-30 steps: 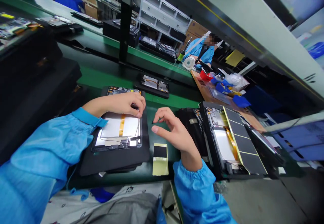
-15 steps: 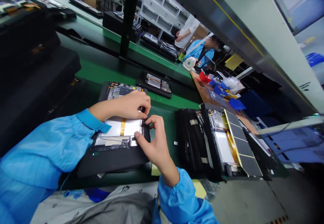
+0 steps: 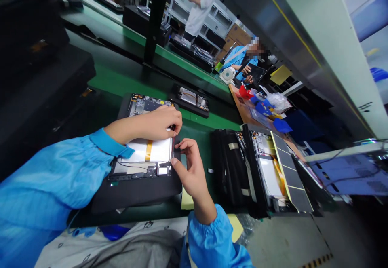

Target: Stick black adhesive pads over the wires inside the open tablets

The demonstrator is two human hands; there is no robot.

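An opened tablet (image 3: pixel 162 150), its battery, circuit board and a strip of amber tape exposed, lies on a black foam pad (image 3: pixel 136 195). My left hand (image 3: pixel 162 123) reaches across the upper part of the tablet. Its fingers are curled together at the tablet's right edge, and whatever they pinch is hidden. Lower along that same edge is my right hand (image 3: pixel 192 171), thumb and index finger apart, the thumb tip touching the rim. A thin dark wire runs across the tablet's lower part.
Right of the pad stand black padded cases (image 3: pixel 228 167) and another opened tablet (image 3: pixel 269 175). A smaller device (image 3: pixel 192 99) lies behind on the green bench. Dark foam blocks (image 3: pixel 45 86) are stacked at left. Beyond, a co-worker (image 3: pixel 235 53) sits and a person in white (image 3: pixel 198 11) stands.
My right thumb has slid right, off the tablet's inner parts to its edge. My left hand stays nearly in place. The person in white moved left; the seated co-worker now holds up a dark flat device.
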